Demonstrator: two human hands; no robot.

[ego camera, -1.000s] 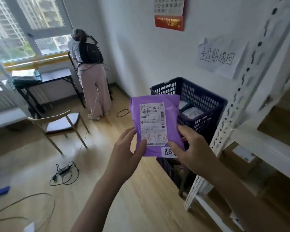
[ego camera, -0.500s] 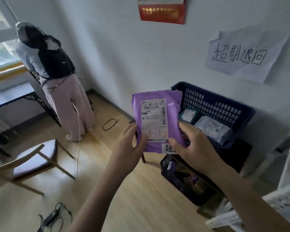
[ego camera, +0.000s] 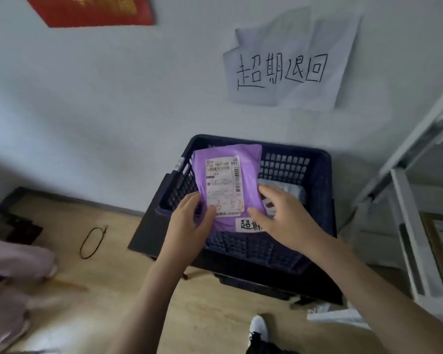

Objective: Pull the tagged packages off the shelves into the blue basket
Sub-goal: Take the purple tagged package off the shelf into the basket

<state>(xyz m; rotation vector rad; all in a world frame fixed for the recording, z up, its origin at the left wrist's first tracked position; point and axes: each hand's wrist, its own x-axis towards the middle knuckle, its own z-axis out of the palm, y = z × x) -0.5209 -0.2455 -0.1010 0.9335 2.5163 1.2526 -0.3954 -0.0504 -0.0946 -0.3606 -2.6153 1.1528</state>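
Note:
A purple package [ego camera: 248, 172] with a white shipping label and a small handwritten tag at its bottom edge is held above the dark blue basket [ego camera: 320, 185]. My left hand [ego camera: 189, 223] pinches its lower left corner. My right hand [ego camera: 284, 221] grips its lower right edge, thumb across the tag. The basket stands against the white wall, and pale packages [ego camera: 284, 190] lie inside it, partly hidden by the purple one and my right hand.
A second dark crate [ego camera: 253, 284] sits under the basket. White metal shelving [ego camera: 404, 226] stands at the right. A handwritten paper sign [ego camera: 287, 70] hangs on the wall above. A black cable loop [ego camera: 92, 241] lies on the wooden floor. Another person's pink trouser leg [ego camera: 8, 290] is at the left.
I have stepped closer and the view has turned down onto the basket. Both hands have carried the purple package forward, so that it now hangs over the basket's opening.

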